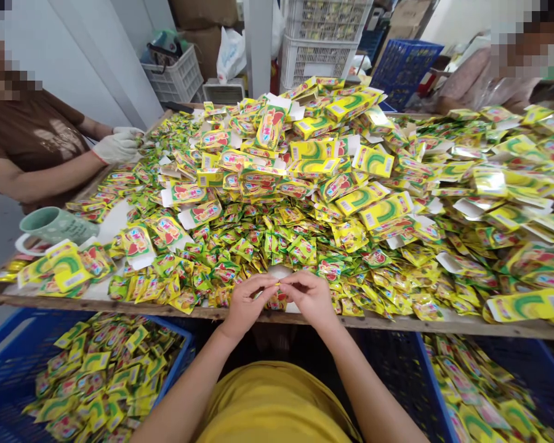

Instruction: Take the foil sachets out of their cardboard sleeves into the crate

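Observation:
My left hand (248, 301) and my right hand (310, 296) meet at the table's front edge, fingers curled and pinched together on a small yellow-green candy packet (277, 299) held between them. A big heap of the same small packets (258, 246) covers the wooden table (378, 321) just beyond my hands. Larger flat yellow-green cartons (385, 210) lie piled on top further back.
Blue crates (9, 344) holding filled packets stand below the table at left and right (540, 369). A green mug (55, 226) sits at the left edge. A person's gloved hand (119, 146) works at the far left; another person sits at the far right. White crates (321, 43) stand behind.

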The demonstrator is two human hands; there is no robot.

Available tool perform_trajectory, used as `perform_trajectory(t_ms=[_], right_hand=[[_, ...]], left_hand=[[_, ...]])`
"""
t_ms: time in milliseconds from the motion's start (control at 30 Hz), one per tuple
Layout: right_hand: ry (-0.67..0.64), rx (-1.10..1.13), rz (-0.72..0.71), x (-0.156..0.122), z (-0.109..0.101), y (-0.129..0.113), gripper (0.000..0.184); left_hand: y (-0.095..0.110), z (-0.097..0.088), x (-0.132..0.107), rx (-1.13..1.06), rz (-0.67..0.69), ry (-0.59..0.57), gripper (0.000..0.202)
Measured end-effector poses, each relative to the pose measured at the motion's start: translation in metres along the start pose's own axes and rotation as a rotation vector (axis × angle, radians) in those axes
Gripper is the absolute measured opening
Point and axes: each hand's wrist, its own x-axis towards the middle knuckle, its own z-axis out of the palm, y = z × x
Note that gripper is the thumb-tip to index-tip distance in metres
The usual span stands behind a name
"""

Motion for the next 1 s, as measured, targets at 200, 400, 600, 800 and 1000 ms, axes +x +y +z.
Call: perform_trajectory(t_ms=[200,400,600,800,1000], right_hand=[[-0.059,-0.065,-0.129,-0.003,-0.006,-0.002,0.008],[-0.035,-0.22,-0.28,-0.032,0.0,0.007,0.023],[0.23,-0.433,-0.159,-0.028,-0.046,0.005,0.021],[0.384,-0.59,0.343,0.014,-0.061,0.016,0.044],[0.045,0.006,0.42,0.027,-0.008,0.015,0.04]], left_hand=[[0.003,-0.001,-0.002,0.011,0.001,-0.026,0.014],[-0.007,-0.005,-0.016,0.09,0.208,-0.095,0.025],[-0.012,-0.001,-0.022,0.276,0.227,-0.277,0.04],[-0.01,0.0,-0.021,0.261,0.237,-0.081,0.039],[0.017,-0.048,-0.034,0.309,-0.015,0.472,0.034]])
